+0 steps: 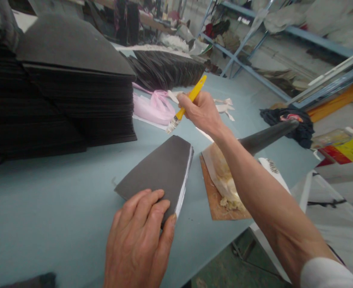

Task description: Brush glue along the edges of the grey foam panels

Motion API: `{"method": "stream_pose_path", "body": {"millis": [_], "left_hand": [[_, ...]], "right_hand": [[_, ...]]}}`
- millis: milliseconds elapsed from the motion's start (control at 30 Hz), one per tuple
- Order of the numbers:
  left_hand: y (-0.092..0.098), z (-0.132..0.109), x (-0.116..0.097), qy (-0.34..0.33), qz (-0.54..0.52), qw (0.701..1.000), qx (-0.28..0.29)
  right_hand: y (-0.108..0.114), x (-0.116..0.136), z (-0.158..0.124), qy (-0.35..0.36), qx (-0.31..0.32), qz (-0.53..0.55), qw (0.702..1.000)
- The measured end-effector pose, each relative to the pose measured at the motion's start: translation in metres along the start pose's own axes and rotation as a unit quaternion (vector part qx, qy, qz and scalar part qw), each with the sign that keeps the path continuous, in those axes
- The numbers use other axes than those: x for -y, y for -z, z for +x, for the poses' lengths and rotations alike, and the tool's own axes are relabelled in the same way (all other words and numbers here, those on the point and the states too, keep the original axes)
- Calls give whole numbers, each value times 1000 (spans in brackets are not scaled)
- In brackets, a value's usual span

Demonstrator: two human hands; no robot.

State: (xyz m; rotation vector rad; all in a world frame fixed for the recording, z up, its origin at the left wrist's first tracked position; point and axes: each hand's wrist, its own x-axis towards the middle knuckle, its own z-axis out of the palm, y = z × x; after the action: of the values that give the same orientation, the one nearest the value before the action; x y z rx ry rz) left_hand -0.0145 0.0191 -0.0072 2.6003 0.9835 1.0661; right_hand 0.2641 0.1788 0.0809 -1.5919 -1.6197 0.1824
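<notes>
My right hand (202,112) is closed around the yellow handle of a paintbrush (193,94). The brush tilts down to the left, its whitish bristles in the air above the far end of a small stack of dark grey sheets (160,168). This tapered stack lies on the table, with a white coating along its right edge. My left hand (140,236) rests on the near end of the stack, fingers laid over the top sheet and thumb at the right edge. Under my right forearm is a brown board (211,204) bearing a pale container with yellowish, crusty residue (232,202).
Tall piles of dark sheets (104,104) stand at the left of the blue-green table (59,204). Behind are fanned dark pieces (170,68) and pink material (154,108). A dark tapered pole (269,136) and a dark cloth (302,132) lie right, near blue shelving (239,52).
</notes>
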Motion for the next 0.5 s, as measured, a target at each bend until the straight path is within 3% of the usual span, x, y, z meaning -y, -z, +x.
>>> {"method": "stream_pose_path", "body": {"millis": [167, 267, 500], "left_hand": [[0, 1, -2, 4, -11, 1000, -17], [1, 2, -4, 8, -20, 999, -30], [1, 2, -6, 18, -46, 998, -32]], "right_hand": [[7, 34, -46, -54, -100, 2, 994], [6, 45, -66, -84, -126, 29, 988], [-1, 42, -73, -79, -140, 19, 987]]}}
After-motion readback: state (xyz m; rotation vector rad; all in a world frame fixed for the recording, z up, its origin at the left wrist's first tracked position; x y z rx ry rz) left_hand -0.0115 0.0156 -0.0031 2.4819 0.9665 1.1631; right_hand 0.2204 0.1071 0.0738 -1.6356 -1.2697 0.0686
